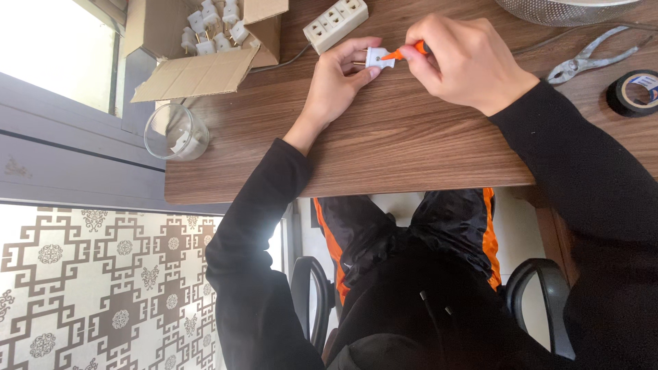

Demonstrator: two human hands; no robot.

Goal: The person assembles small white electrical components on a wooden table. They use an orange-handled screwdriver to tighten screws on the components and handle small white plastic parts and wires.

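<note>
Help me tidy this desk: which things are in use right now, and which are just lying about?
In use: white plug in left hand; orange screwdriver in right hand.

Lying about: power strip, cardboard box, glass, pliers, black tape.

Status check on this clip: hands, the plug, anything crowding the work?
Left hand pinching white plug. Right hand holding orange screwdriver, tip on plug. Power strip close behind, not touching; pliers and tape roll off aside.
</note>
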